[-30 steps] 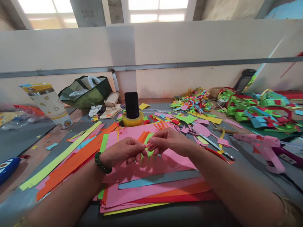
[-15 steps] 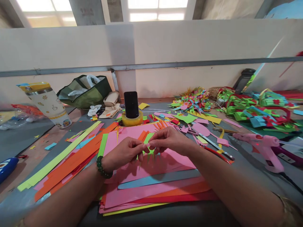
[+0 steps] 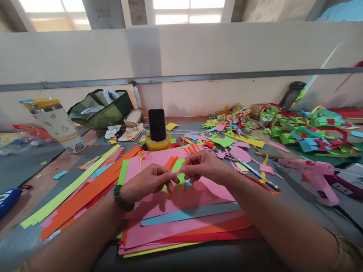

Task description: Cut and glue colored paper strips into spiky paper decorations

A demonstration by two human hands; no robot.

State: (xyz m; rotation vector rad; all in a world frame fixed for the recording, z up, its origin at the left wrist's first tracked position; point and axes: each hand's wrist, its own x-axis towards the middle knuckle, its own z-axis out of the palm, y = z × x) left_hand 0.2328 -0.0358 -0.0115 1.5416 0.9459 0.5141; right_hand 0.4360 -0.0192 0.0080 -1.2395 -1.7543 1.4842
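Your left hand (image 3: 147, 183) and right hand (image 3: 205, 166) both pinch the green fringed strip (image 3: 179, 166) just above the pink sheet (image 3: 210, 190) — it looks light, limp and easily torn. Grip its uncut upper edge — the glue gun (image 3: 314, 173) lies at 3 o'clock.

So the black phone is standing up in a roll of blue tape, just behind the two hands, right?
Not quite. The head view shows the black phone standing up in a roll of yellow tape, not blue. It does stand just behind the left hand and the right hand, which together pinch a green fringed paper strip.
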